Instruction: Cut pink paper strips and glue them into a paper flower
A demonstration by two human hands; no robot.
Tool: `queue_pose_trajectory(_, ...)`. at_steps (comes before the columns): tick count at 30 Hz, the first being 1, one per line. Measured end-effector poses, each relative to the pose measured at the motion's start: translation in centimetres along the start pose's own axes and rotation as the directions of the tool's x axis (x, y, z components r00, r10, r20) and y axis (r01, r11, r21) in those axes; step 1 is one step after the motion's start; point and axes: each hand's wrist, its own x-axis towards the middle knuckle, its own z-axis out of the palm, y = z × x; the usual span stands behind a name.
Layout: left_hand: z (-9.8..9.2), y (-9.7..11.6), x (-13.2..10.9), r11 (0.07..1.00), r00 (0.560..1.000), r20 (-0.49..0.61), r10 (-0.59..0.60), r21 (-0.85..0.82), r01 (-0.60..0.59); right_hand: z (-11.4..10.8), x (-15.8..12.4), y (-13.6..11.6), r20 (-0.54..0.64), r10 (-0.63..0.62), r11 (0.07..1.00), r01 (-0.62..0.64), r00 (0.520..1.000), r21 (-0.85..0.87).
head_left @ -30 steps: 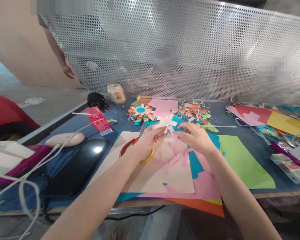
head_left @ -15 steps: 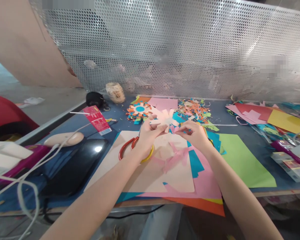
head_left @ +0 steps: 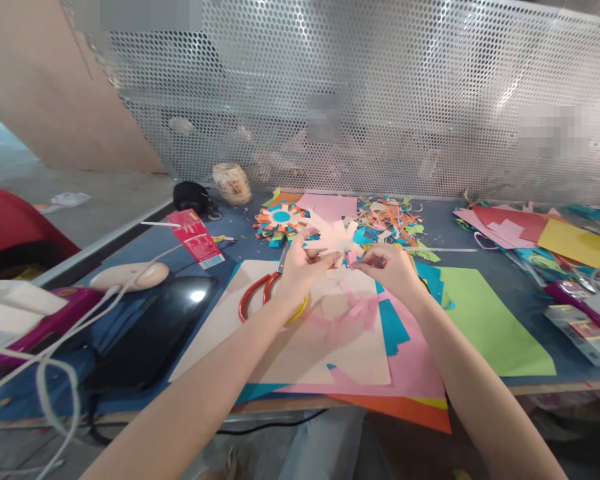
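My left hand [head_left: 300, 267] pinches a pale peach paper cutout [head_left: 336, 237] with several cut petals, held just above the table. My right hand [head_left: 387, 268] is closed in a pinch at the cutout's lower right edge, on a small pink paper bit [head_left: 353, 259]. Under the hands lie a peach sheet [head_left: 300, 347], loose pink strips [head_left: 355, 312] and pink, blue and orange sheets. Red-and-yellow-handled scissors [head_left: 260, 297] rest on the peach sheet below my left hand.
A finished layered paper flower [head_left: 281, 221] and a heap of paper scraps [head_left: 387, 220] lie behind the hands. A green sheet [head_left: 485, 320] lies to the right, more coloured paper [head_left: 555, 237] far right. A black tablet [head_left: 155, 333], cables and a red packet [head_left: 196, 239] sit left. A perforated metal screen [head_left: 380, 100] backs the table.
Both hands rose a little and drew together on the cutout; my right hand went from spread fingers to a pinch. The other person's hand behind the screen is gone from view.
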Motion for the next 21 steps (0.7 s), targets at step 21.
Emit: queue_pose_trajectory(21,0.05,-0.22,-0.17,0.999,1.000,0.027,0.006,0.041,-0.007,-0.02,-0.07,0.11,-0.010,0.019,0.995,-0.020,1.000,-0.099)
